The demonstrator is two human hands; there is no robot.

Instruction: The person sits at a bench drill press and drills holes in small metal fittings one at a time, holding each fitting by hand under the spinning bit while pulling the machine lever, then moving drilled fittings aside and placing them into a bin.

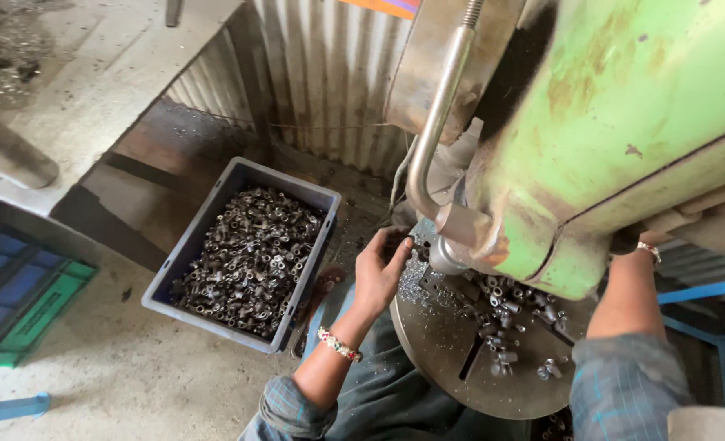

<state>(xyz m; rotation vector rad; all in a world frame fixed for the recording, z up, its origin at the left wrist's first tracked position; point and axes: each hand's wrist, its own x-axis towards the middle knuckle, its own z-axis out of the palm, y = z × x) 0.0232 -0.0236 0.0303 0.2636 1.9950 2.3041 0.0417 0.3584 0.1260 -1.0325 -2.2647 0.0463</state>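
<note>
My left hand reaches to the edge of a round steel machine table, its fingertips pinched on a small dark metal part right under the spindle of a green drill machine. A beaded bracelet sits on that wrist. My right arm rises behind the green machine body; the hand itself is hidden. Several small metal sleeves lie scattered on the round table among shavings.
A blue-grey plastic crate full of small metal sleeves stands on the concrete floor to the left. A curved steel lever hangs from the machine. Corrugated sheet wall behind; blue and green crates at far left.
</note>
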